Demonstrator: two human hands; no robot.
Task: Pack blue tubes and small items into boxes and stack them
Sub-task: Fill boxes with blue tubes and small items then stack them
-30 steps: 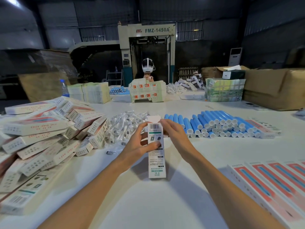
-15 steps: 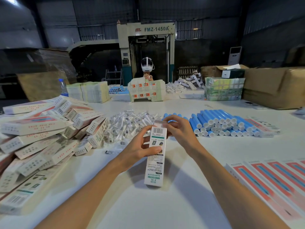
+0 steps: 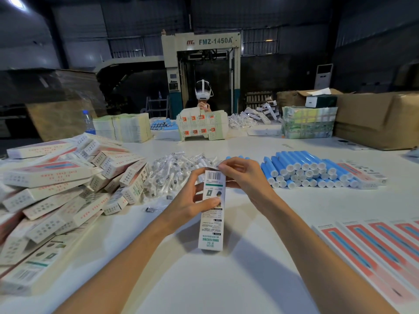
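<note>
A long white box (image 3: 211, 225) with a barcode and green print stands tilted above the white table (image 3: 226, 279). My left hand (image 3: 192, 200) grips its upper half, thumb across the printed face. My right hand (image 3: 242, 173) pinches the box's top end at the barcode. Behind the hands lies a heap of small clear-wrapped items (image 3: 172, 175). A stack of blue tubes (image 3: 303, 171) with white caps lies to the right. What is inside the box is hidden.
A big pile of closed white boxes (image 3: 56, 189) fills the left side. Flat red-and-white boxes (image 3: 374, 250) lie in a row at the right. Across the table a person with a headset (image 3: 204, 94) sits behind cartons (image 3: 203, 128); a large cardboard carton (image 3: 378, 118) stands far right.
The box has been lifted and tilted a little, bottom end swinging left. My right hand has moved from beside the box onto its top end.
</note>
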